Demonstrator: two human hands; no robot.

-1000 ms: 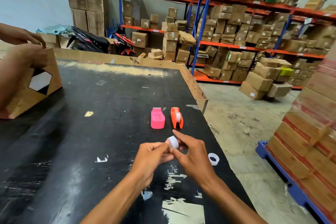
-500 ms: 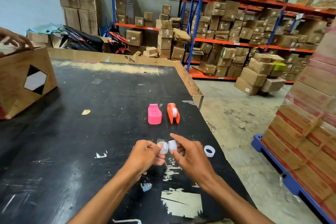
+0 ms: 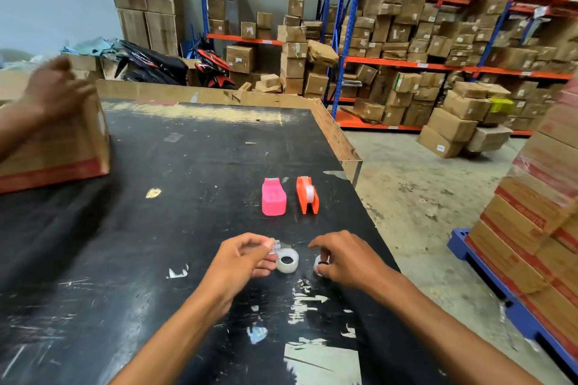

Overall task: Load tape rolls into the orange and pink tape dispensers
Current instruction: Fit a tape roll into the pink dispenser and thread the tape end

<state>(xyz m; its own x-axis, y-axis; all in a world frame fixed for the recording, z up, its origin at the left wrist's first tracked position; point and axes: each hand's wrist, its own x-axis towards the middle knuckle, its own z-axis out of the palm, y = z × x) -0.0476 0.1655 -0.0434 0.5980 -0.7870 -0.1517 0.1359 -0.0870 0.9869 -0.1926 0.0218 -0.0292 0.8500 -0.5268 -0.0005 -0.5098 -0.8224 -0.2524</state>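
Both your hands are low over the near part of the black table (image 3: 187,184), and they are apart, each busy with its own tape roll. Your left hand (image 3: 240,262) pinches a bit of clear film at the fingertips, right at the far-left edge of the clear tape roll (image 3: 287,261); that roll faces up toward you with its dark hole showing, touching your fingers. Whether it rests on the tabletop or hangs from the film, I cannot tell. Your right hand (image 3: 347,259) curls down over the second tape roll (image 3: 321,265), fingers closed around it, so only its left edge peeks out. That roll sits just right of the first one, with a small gap between them.

Farther out on the table, past your hands, the two dispensers wait side by side, near each other but not touching. The pink dispenser (image 3: 273,197) is on the left, lying flat. The orange dispenser (image 3: 307,195) is on the right, up on its edge, with a white roll already visible in it.

Far left, another person's hand (image 3: 58,87) is blurred over the top of a cardboard box (image 3: 62,147) that stands on the table's left side, well apart from your work.
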